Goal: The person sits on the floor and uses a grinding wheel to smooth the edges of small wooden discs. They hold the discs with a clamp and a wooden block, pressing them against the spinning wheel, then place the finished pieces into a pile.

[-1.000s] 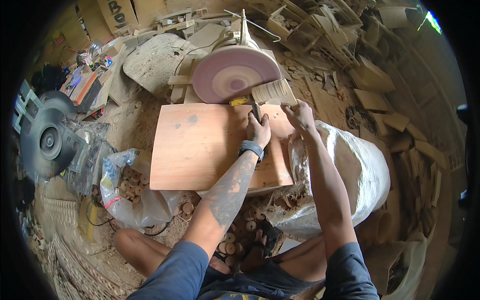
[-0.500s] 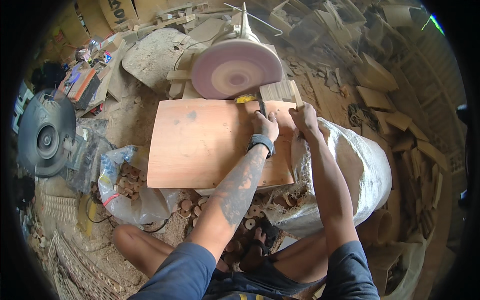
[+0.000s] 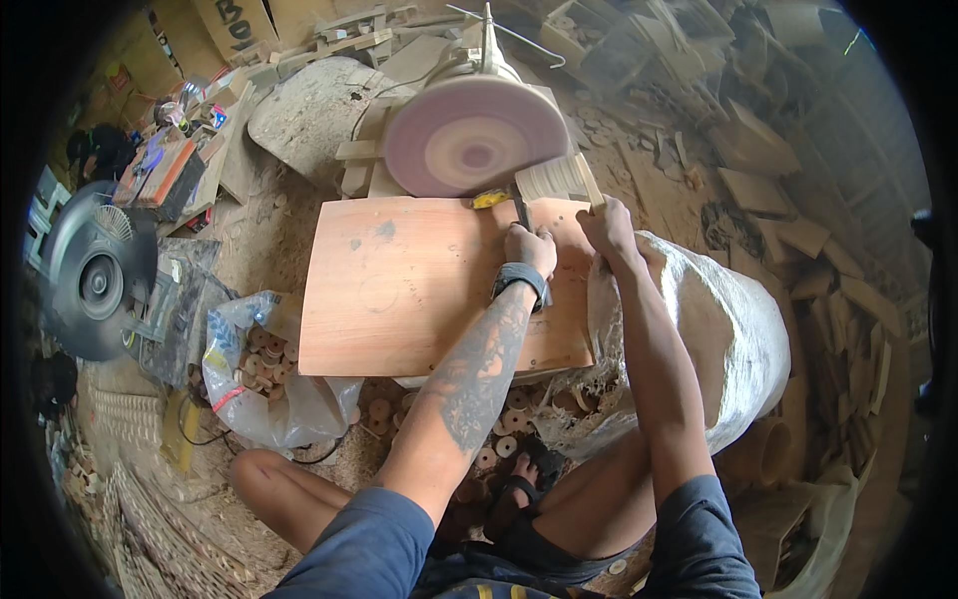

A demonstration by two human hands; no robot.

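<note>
Hands: left (image 3: 529, 250) grips one dark tool (image 3: 520, 208), right (image 3: 606, 226) grip unclear; one board (image 3: 419, 290) (one disc (image 3: 475, 136)).

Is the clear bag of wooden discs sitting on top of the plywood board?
No, the clear bag lies on the floor beside the plywood board's lower left corner, not on it.

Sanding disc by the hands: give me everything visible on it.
The sanding disc is a round, flat, pinkish-purple face with paler rings toward its centre, looking blurred. It stands upright at the far edge of the wooden board, framed by rough wood pieces with a thin metal rod above. The left hand sits just in front, pressing a small dark piece toward its lower right edge; whether they touch cannot be told.
</note>
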